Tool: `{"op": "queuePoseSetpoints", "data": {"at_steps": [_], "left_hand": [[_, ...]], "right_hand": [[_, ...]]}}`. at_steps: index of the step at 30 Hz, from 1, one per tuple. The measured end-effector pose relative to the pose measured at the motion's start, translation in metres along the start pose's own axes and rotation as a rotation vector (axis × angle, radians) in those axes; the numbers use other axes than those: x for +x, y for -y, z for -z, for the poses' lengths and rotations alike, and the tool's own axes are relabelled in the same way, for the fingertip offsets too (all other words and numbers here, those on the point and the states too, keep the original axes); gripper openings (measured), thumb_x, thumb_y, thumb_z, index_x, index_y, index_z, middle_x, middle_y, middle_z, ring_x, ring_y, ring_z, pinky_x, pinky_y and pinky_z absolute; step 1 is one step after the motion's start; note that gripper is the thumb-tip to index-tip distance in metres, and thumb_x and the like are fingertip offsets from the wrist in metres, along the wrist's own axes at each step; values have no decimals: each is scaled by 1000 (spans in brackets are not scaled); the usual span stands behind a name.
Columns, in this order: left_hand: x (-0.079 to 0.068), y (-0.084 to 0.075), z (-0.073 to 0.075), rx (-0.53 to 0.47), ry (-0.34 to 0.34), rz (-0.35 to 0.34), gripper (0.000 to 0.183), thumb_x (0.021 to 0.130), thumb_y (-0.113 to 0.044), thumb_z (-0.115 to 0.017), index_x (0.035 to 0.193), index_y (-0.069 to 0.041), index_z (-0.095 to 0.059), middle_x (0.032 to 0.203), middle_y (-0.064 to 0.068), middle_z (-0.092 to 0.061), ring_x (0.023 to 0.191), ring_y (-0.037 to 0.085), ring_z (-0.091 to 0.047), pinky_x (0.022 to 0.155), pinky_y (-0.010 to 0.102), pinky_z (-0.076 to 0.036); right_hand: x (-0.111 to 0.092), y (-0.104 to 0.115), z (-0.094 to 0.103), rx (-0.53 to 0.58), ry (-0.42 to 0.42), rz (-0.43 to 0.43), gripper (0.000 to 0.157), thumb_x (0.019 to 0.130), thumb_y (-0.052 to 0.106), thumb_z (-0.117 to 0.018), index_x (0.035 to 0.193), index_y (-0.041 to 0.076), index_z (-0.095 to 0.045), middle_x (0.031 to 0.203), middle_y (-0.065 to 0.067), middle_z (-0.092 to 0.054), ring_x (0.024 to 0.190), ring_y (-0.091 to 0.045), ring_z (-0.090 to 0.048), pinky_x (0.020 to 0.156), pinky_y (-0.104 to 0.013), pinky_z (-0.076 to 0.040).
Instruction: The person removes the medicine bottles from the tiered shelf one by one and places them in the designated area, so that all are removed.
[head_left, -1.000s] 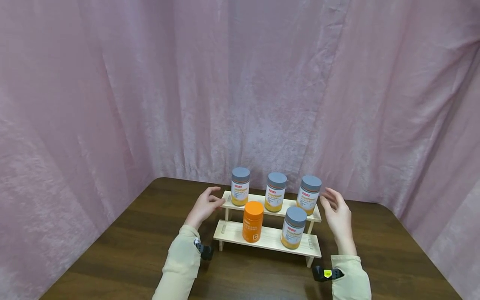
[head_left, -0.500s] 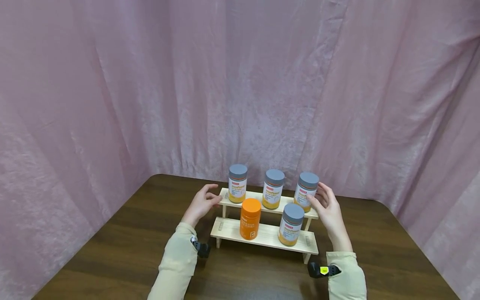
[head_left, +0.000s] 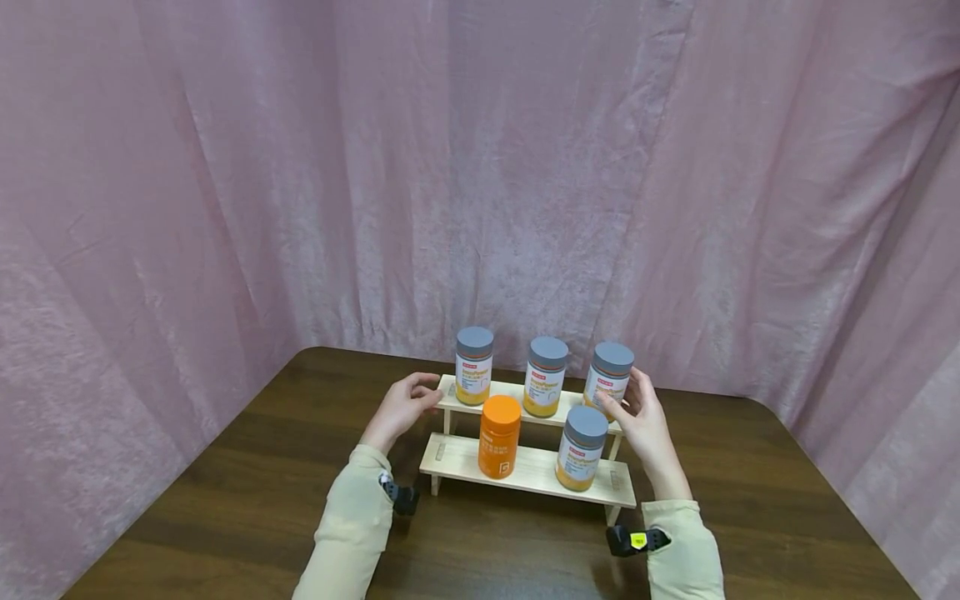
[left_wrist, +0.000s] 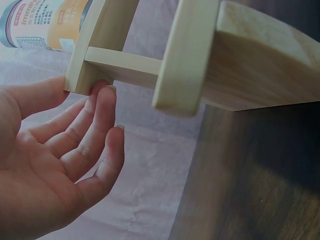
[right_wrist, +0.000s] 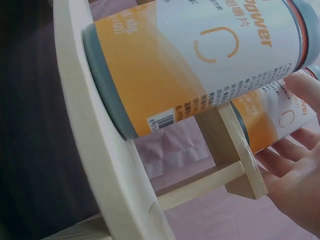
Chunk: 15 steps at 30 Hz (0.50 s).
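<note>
White-and-yellow cylindrical jar with a grey lid (head_left: 606, 383) gripped at the right end of a pale wooden upper shelf (head_left: 510, 389)

The held jar is pinched by the right hand (head_left: 648, 425): the thumb is laid across the front of its label, and the other fingers are set behind its right side. The jar is stood by the right-hand end of the upper shelf, its base at the board. The left end of the same shelf is pinched between the thumb and index finger of the left hand (head_left: 401, 410); its remaining fingers are loosely bent, apart from the wood.

Two matching grey-lidded jars are also carried by the upper shelf, a left jar (head_left: 474, 369) near the left end and a middle jar (head_left: 545, 379) between the two others. On the pale wooden lower shelf (head_left: 536, 468), an all-orange cylindrical jar (head_left: 498, 437) is placed left of the middle, and a front grey-lidded jar (head_left: 580, 450) is placed nearer the right end. In the right wrist view, the held jar is partly hidden by this front one.

Both shelves are borne by a dark-brown wooden table (head_left: 300, 483), the upper one nearer its back edge, beyond which a pink velvety curtain (head_left: 525, 167) is hung. The forearms are covered by cream sleeves (head_left: 352, 500).
</note>
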<state>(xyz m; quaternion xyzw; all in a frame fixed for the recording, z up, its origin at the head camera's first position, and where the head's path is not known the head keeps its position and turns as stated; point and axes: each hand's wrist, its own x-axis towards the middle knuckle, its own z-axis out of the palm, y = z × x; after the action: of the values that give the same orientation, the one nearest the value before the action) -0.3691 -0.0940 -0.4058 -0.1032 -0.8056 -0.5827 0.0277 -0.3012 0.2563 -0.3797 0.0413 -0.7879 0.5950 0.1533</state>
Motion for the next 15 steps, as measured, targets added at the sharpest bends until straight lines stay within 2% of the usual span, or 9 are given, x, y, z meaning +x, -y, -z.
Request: {"op": "queuePoseSetpoints", "data": {"at_steps": [2,4,10,15], "left_hand": [[0,1,0,-1,4,0,37,94,-7,-60,129,5,-55,102,26,-68,90,41,-68,90,49,-52],[1,1,1,-5,10,-1,37,94,-7,-60,129,5,-55,102,26,-68,89,39,-68,89,49,-52],[0,0,2,-9,21,-7,37,94,-7,-60,129,6,-56,103,26,-68,84,32,-69,87,48,-53],[0,0,2,-7,23,1,37,94,-8,-60,129,5,-56,102,25,-68,85,33,-69,87,47,-53]], "right_hand": [[0,0,-1,3,2,-3,73,93,19,-65,151,7,-21,148,-19,-40,130,-23,-43,109,-41,-32],[0,-1,-1,4,3,-6,74,93,19,-66,151,8,-21,148,-19,-39,134,-30,-41,109,-43,-31],[0,-1,-2,-21,-6,-9,75,91,18,-68,150,9,-23,148,-19,-40,133,-31,-42,108,-43,-33],[0,0,-3,-52,-31,-5,73,90,19,-70,148,8,-27,146,-19,-43,132,-32,-45,107,-45,-35]]}}
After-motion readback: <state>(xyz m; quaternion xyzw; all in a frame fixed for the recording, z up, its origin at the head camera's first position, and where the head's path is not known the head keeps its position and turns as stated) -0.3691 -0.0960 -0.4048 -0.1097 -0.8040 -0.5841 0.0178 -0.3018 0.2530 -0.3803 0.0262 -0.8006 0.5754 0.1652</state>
